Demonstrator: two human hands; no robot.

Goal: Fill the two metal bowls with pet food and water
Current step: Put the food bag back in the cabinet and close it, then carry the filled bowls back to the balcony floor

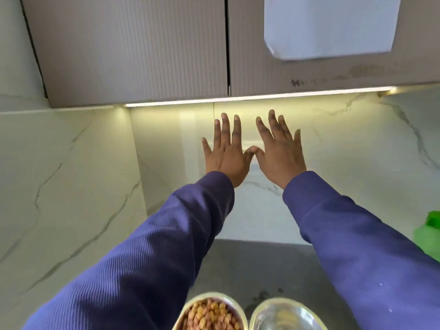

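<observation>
Neither grip holds anything. The left hand [226, 153] and the right hand [278, 153] are both raised at the centre of the frame, backs toward the camera, fingers straight and spread, with the two thumb tips meeting or nearly meeting between them. Both arms wear blue ribbed sleeves [152, 253] that run down to the lower left and lower right of the frame.

The hands are held in front of a pale marble-veined wall [345, 144], lit from above by a light strip [238, 99] under the grey cabinets [133, 48] that fill the top of the frame.

At the bottom centre, on the dark grey bench [250, 270], stand the two metal bowls, just beside each other. The left bowl [209, 315] holds brown pet food [209, 316]; the right bowl [285, 315] looks shiny inside, and whether it holds water cannot be told. A green object [428, 234] shows at the right edge.
</observation>
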